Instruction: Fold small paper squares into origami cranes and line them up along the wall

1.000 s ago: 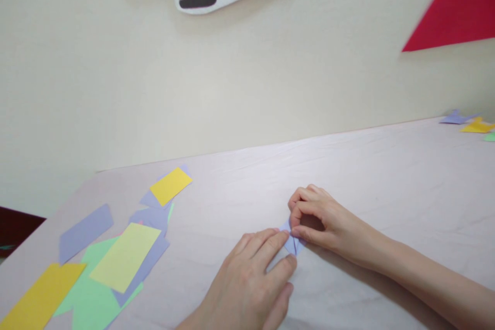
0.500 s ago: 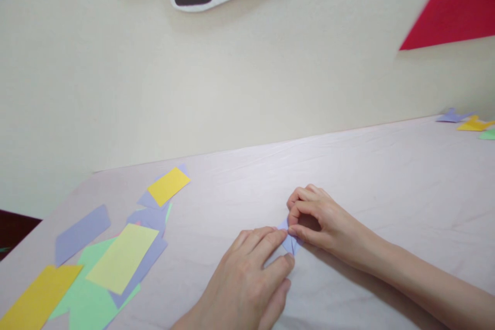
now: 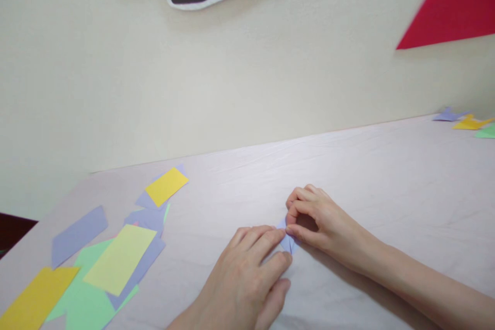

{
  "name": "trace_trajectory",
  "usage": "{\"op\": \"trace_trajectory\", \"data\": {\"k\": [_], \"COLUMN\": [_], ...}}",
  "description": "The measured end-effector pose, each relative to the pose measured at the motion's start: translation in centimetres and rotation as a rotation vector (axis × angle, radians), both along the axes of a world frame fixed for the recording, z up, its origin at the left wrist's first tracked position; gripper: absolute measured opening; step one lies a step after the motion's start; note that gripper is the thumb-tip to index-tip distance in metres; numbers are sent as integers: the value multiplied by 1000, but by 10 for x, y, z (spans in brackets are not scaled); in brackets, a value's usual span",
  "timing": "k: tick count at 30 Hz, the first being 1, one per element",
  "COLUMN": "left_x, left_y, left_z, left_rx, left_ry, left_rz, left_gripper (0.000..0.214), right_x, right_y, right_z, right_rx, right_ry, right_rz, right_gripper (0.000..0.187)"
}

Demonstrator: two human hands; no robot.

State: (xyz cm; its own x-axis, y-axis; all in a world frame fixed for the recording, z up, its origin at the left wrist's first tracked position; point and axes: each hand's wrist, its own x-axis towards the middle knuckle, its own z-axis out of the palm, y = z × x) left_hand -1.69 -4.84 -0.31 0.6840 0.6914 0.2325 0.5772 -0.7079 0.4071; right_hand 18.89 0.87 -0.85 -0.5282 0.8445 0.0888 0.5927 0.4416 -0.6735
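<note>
Right hand [image 3: 333, 226] pinches paper [image 3: 288, 243] on table [image 3: 232, 191] beside wall [image 3: 232, 77].

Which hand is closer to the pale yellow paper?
Left. The left hand is to the right of the pale yellow paper, not touching it; the right hand is farther right, at the small purple paper.

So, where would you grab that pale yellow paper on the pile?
Probably by its right long edge, coming from the side of the left hand: the pale yellow paper appears flat on top with nothing covering it, so a fingertip could lift that edge for pinching.
</note>
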Motion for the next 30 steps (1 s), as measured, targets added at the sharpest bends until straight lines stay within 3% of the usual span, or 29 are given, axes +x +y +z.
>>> {"op": "trace_trajectory", "data": {"k": [7, 24, 30], "left_x": [0, 3, 0], "left_y": [2, 1, 2], "left_z": [1, -3, -12], "left_rx": [-32, 4, 34], "left_ry": [45, 87, 58], "left_rz": [-22, -11, -23], "left_gripper": [40, 39, 36], "right_x": [0, 1, 6], "right_y": [0, 0, 2], "right_z": [0, -4, -4], "right_rx": [0, 42, 13], "right_ry": [5, 12, 52], "right_rz": [5, -8, 6], "right_gripper": [14, 12, 13]}}
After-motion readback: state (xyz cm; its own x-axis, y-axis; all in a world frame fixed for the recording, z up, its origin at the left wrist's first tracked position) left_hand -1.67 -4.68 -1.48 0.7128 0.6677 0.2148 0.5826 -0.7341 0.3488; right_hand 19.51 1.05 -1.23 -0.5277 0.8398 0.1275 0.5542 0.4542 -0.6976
